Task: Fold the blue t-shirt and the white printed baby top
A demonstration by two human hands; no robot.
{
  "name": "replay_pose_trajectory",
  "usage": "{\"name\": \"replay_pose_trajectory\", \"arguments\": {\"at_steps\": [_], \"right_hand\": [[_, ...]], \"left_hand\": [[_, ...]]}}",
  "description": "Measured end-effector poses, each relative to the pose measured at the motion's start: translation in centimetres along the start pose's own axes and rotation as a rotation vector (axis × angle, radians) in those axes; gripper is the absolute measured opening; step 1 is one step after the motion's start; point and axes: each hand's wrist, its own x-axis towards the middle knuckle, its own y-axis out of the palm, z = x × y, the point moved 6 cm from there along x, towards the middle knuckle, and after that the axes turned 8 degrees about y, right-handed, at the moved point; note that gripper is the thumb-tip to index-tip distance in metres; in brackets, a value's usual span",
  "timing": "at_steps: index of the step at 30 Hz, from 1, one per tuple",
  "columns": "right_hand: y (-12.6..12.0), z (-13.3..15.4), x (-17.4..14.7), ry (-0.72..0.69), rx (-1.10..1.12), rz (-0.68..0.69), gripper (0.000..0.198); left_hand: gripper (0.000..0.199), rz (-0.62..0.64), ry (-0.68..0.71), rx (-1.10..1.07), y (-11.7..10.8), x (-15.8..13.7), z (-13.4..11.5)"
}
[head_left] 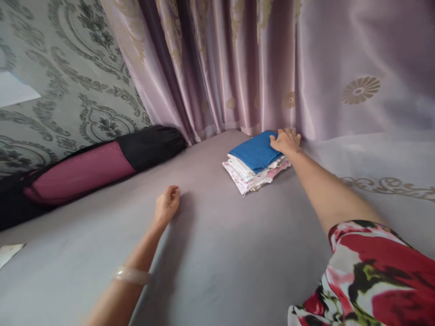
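Observation:
A small stack of folded cloths [239, 178], white and pink with a floral print, lies on the grey bed sheet. On top of it rests a folded blue cloth [254, 150]. My right hand [287, 141] lies at the far right corner of the blue cloth, fingers spread and the thumb on the fabric. Off to the left of the stack, my left hand [168, 202] hovers over the sheet with its fingers curled in. Nothing shows in it, and a pale bangle [131, 275] circles that forearm.
A long black and maroon bag [81, 174] lies along the patterned wall [102, 90]. Shiny mauve curtains [217, 68] hang down behind the stack. The grey sheet [217, 253] spreads across the foreground. A pale flat item [10, 253] sits at the left edge.

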Motion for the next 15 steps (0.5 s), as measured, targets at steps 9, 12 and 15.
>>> {"name": "replay_pose_trajectory", "arguments": {"at_steps": [9,12,15], "right_hand": [[2.1,-1.5,-0.6,0.039,-0.011,0.131,0.06],[1.0,1.2,-1.6,-0.009,0.006,0.095,0.062],[1.0,4.9,-4.1,-0.119,0.059,0.176,0.066]], "left_hand": [[0.058,0.027,-0.112,0.555,-9.4,-8.5,12.1],[0.062,0.06,-0.155,0.579,-9.5,-9.4,12.6],[0.061,0.068,-0.162,0.616,-9.1,-9.5,12.3]]}}
